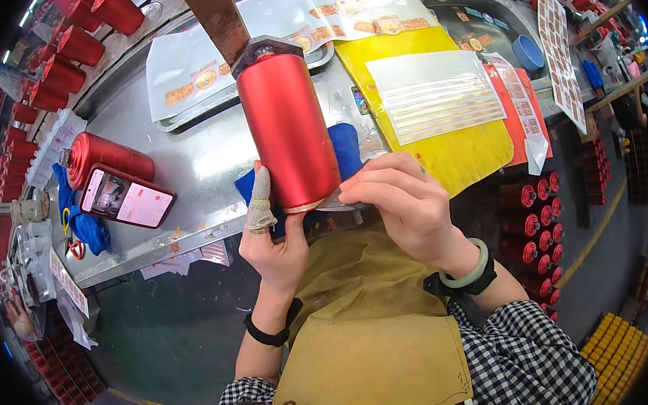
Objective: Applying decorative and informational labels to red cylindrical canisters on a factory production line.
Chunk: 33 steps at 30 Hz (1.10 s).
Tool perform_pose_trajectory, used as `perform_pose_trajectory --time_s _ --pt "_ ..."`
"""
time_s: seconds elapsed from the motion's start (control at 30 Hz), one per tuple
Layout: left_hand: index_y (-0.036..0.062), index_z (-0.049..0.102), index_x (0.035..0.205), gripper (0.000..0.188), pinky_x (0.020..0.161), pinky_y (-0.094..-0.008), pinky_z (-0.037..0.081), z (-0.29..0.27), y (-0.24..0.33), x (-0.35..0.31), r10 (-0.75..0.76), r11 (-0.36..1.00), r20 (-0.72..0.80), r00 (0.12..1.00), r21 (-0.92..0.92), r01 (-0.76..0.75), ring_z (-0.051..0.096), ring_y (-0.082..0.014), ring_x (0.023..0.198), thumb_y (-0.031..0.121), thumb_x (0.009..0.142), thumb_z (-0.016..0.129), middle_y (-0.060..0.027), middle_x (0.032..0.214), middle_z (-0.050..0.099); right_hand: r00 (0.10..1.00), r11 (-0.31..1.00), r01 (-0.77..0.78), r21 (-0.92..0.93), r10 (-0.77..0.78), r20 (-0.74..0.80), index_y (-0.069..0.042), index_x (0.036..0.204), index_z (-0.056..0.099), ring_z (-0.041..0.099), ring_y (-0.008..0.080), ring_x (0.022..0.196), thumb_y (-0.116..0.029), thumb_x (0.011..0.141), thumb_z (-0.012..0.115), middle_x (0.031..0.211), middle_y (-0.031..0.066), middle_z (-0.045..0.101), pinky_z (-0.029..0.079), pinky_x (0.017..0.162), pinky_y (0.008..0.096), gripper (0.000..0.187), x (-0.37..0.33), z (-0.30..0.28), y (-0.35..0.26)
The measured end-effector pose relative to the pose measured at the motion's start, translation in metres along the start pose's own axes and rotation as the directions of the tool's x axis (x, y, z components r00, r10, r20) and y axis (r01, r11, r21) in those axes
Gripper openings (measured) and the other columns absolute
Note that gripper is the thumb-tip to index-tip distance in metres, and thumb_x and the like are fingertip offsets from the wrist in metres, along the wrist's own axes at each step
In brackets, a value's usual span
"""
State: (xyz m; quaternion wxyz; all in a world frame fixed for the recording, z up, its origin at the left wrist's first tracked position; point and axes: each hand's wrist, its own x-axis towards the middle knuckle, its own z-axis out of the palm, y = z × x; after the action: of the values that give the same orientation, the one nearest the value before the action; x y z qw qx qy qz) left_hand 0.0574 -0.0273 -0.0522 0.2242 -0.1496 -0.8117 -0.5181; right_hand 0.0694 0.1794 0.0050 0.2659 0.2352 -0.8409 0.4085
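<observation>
A glossy red metal cylinder [285,122] hangs over the bench, its far end against a dark angular holder on a brown bar. A pale gold band [303,207] runs along its near rim. My left hand [272,252], one finger wrapped in whitish cloth, grips the near end from the left, fingers and thumb on the rim. From the right, my right hand [408,203] has its fingertips pinched at the same rim, on what looks like a thin translucent strip [331,200]. Its exact shape is partly hidden by the fingers. A blue cloth [345,147] lies behind the cylinder.
On the metal bench [190,148] at left are another red cylinder [107,160] and a phone [127,195] leaning on it. Translucent gold-printed sheets [264,24] lie at the back. A yellow board [442,151] carries a striped sheet [437,94]; a blue bowl [528,53] sits in a sink.
</observation>
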Motion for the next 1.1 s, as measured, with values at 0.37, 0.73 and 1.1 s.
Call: perform_pose_trajectory --time_s 0.37,0.73,1.1 --pt "-0.0071 0.054 0.141 0.057 0.105 -0.0402 0.050 -0.008 0.001 0.003 -0.001 0.997 0.058 0.998 0.076 -0.003 0.064 -0.0346 0.125 -0.001 0.087 0.072 -0.0230 0.137 0.063 0.999 0.998 -0.051 0.030 0.050 0.006 -0.004 0.098 0.074 0.068 0.0273 0.092 0.009 0.075 0.066 0.097 0.0068 0.074 0.055 0.083 0.0382 0.028 -0.006 -0.004 0.001" --pt "-0.0024 0.043 0.151 0.075 0.114 -0.0407 0.041 -0.010 0.015 0.011 -0.104 0.988 0.143 0.984 0.126 0.087 0.052 -0.0283 0.137 -0.001 0.085 0.077 -0.0180 0.151 0.051 0.996 0.998 -0.055 0.016 0.056 -0.062 -0.006 0.099 0.073 0.067 0.0258 0.092 0.005 0.077 0.069 0.093 0.0063 0.072 0.054 0.082 0.0386 0.026 0.001 -0.004 0.000" --pt "-0.0010 0.032 0.157 0.099 0.117 -0.0425 0.036 -0.011 0.016 0.021 -0.226 0.966 0.220 0.949 -0.075 0.248 0.041 -0.0355 0.146 0.012 0.078 0.088 -0.0236 0.159 0.038 0.934 0.928 -0.350 0.130 0.335 0.123 -0.003 0.125 0.060 0.060 0.0361 0.103 0.000 0.090 0.061 0.105 0.0189 0.060 0.049 0.093 0.0408 0.035 0.023 -0.067 0.016"
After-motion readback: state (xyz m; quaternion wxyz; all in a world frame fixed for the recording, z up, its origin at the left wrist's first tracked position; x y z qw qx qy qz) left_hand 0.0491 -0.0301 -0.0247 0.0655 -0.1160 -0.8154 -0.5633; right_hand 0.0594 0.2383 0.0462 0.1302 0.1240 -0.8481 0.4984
